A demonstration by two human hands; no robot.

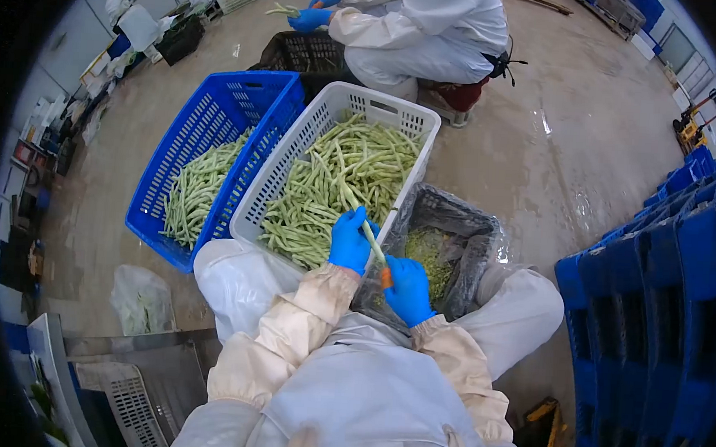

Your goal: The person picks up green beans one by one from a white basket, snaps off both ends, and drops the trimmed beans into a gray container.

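Observation:
My left hand [350, 239], in a blue glove, is closed around a long green bean [349, 195] that points away from me over the white crate. My right hand [409, 290], gloved the same, grips a small tool with an orange handle [387, 278] close to the bean's near end; its blade cannot be made out. Beyond my hands, the white crate [246, 217] holds a heap of green beans [328, 177]. Below and right of them is a bin lined with dark plastic [474, 224], with green trimmings [431, 257] inside.
A blue crate [162, 162] with more beans stands left of the white one. Across from me a seated co-worker [436, 23] in white holds beans over a black crate [299, 52]. Blue pallets [657, 291] are stacked at right; a plastic bag [142, 299] lies at left.

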